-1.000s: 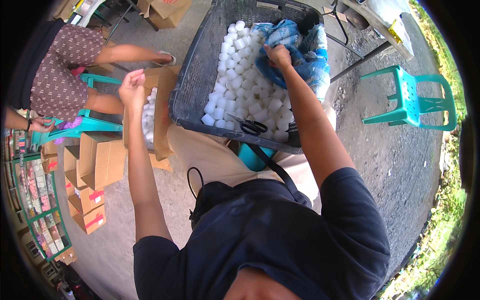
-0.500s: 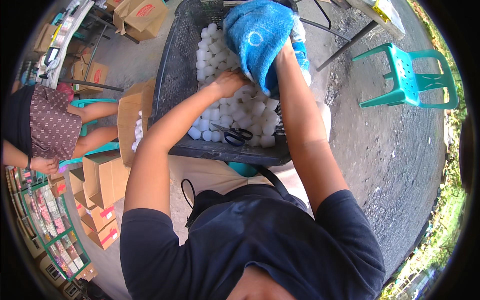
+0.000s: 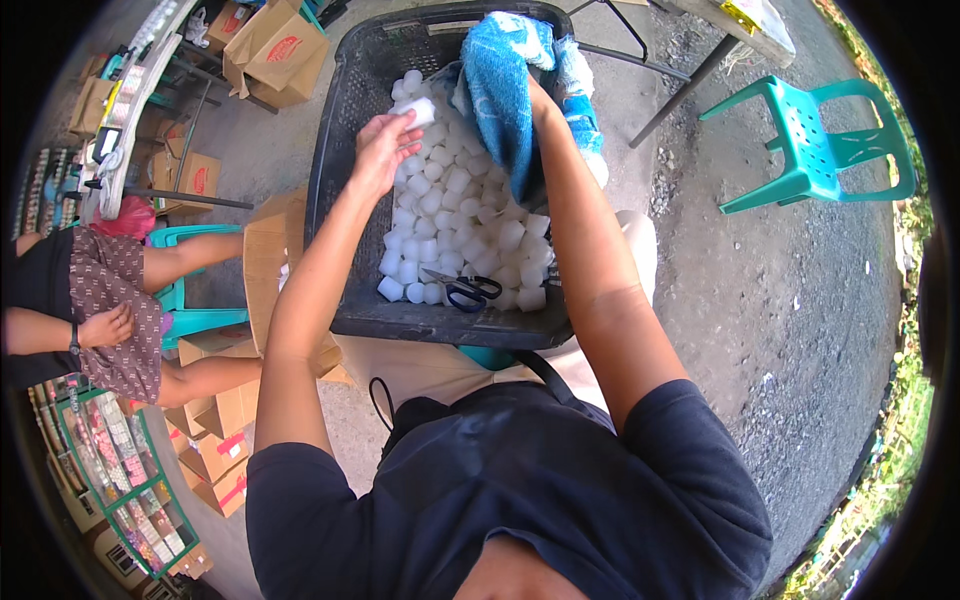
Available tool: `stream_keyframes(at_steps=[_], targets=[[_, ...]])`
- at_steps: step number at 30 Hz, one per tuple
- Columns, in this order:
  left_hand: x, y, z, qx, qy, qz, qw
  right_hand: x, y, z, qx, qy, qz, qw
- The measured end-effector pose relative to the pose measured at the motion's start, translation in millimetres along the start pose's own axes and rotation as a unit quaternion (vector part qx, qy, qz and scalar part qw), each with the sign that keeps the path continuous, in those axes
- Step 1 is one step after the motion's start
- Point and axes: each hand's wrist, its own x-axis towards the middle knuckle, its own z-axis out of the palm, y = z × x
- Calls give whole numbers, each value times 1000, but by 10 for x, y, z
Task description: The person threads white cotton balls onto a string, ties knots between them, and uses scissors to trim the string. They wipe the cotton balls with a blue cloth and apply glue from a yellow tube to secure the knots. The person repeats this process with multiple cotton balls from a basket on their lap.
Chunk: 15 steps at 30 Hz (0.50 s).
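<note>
my left grip [image 3: 385, 150] pinches a white cup [image 3: 418, 110] | right grip [image 3: 535, 100] (half hidden) clutches blue towel [image 3: 500, 90] | over crate [image 3: 345, 130]

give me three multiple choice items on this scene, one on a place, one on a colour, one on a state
1. Where do the scissors lie?
A. inside the black basket, on the white pieces
B. on the green plastic chair
C. in a cardboard box

2. What colour is the towel in the right hand?
A. red
B. blue
C. yellow

3. What is the left hand doing?
A. resting flat on the ground
B. gripping the scissors
C. holding one white piece at its fingertips above the basket

Answers: 1 A, the scissors rest on the white pieces near the basket's near wall. 2 B, the cloth is plainly blue. 3 C, a single white piece sits between its fingers, raised over the heap.
</note>
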Motion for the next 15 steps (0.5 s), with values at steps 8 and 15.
stream_keyframes(at_steps=[8, 15], targets=[[-413, 438, -258, -91, -157, 9, 983, -187, -537, 946, 159, -159, -22, 974], [-544, 395, -265, -81, -239, 102, 962, -318, -837, 1043, 187, -102, -11, 977]])
